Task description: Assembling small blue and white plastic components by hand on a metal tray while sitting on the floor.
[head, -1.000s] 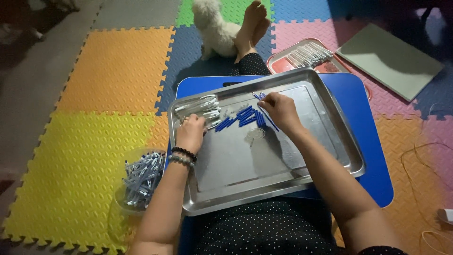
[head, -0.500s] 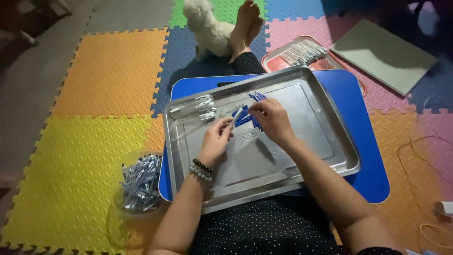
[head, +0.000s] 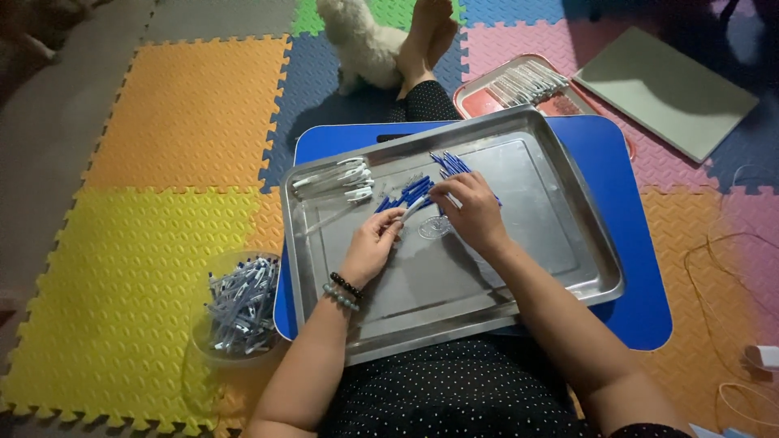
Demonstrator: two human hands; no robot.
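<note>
A large steel tray [head: 560, 243] rests on a blue lap board [head: 625, 211] over my legs. Inside the tray lie several white pen barrels [head: 337, 180] at the upper left and a scatter of blue pen parts [head: 415, 191] in the middle. My left hand [head: 369, 243] and my right hand [head: 471, 211] meet near the tray's centre, both gripping one white pen [head: 411, 211] between their fingertips. A beaded bracelet sits on my left wrist.
A clear bowl [head: 235, 312] full of assembled pens stands on the foam mat at the left. A red tray [head: 519, 89] with white pen parts and a grey board [head: 665, 89] lie at the back right. A white fluffy dog [head: 365, 45] sits beside my feet. Cables trail at the right.
My left hand left the white barrels at the tray's upper left and came to the middle, where it now meets my right hand on a single pen.
</note>
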